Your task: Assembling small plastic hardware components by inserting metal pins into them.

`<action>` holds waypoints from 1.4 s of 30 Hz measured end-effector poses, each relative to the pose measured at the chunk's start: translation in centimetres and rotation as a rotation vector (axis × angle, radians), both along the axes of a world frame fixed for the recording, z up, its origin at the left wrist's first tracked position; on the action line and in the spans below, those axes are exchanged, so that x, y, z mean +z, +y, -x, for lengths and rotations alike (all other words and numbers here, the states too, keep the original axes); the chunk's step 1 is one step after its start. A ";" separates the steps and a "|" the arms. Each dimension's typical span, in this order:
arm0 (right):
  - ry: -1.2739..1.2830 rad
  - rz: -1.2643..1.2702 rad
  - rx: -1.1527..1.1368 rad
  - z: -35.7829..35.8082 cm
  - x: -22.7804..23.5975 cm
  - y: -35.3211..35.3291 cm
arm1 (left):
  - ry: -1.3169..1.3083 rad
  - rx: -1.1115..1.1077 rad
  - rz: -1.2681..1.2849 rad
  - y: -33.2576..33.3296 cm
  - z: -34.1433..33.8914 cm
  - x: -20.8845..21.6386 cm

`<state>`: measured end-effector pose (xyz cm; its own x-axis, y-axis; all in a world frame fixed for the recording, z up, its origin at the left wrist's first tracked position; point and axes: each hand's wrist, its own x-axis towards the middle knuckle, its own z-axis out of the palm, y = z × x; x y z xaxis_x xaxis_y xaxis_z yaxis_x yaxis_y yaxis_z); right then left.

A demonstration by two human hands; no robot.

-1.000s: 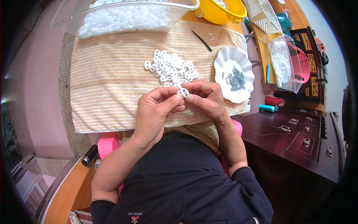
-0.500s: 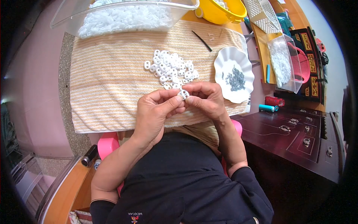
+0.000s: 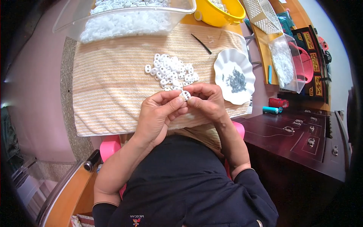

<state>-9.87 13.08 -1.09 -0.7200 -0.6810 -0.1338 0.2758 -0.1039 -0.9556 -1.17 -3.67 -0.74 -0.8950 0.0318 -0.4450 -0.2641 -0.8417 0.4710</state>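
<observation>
Between the fingertips of both hands is a small white plastic piece with two holes (image 3: 186,95). My left hand (image 3: 160,111) pinches its left side between thumb and fingers. From the right, my right hand (image 3: 207,102) grips the same piece, thumb and forefinger pressed together. Just beyond my fingers lies a loose pile of similar white two-holed pieces (image 3: 170,70) on a striped towel (image 3: 109,83). To the right of the pile stands a white scalloped plate (image 3: 246,62) with a heap of small dark grey slivers (image 3: 237,81), too fine to make out.
At the far left is a clear bin (image 3: 124,24) full of white pieces. A yellow basin (image 3: 223,15) stands beside it. A thin black stick (image 3: 201,43) lies on the towel. Another clear bin (image 3: 283,64) sits at the right, near a dark carved wooden surface (image 3: 291,140).
The view has shifted slightly. Both hands stay together on the same white piece, with hardly any movement of the fingers.
</observation>
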 end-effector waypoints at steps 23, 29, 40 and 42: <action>0.005 0.196 0.045 -0.1 0.4 0.0 | 0.118 -0.121 -0.060 0.0 -0.3 0.6; 0.043 0.211 0.065 -0.1 0.6 0.2 | 0.156 -0.147 -0.047 0.1 -0.4 0.9; 0.240 0.151 0.121 0.0 1.4 0.4 | 0.202 -0.154 -0.011 0.3 -0.5 0.9; 0.065 0.158 0.095 -0.5 1.7 0.2 | 0.210 -0.158 -0.018 0.3 -0.5 0.6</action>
<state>-9.40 13.32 0.65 -0.6549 -0.7553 0.0247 0.2299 -0.2303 -0.9456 -0.69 -3.38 -0.09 -0.9510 0.1847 -0.2481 -0.2909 -0.8066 0.5145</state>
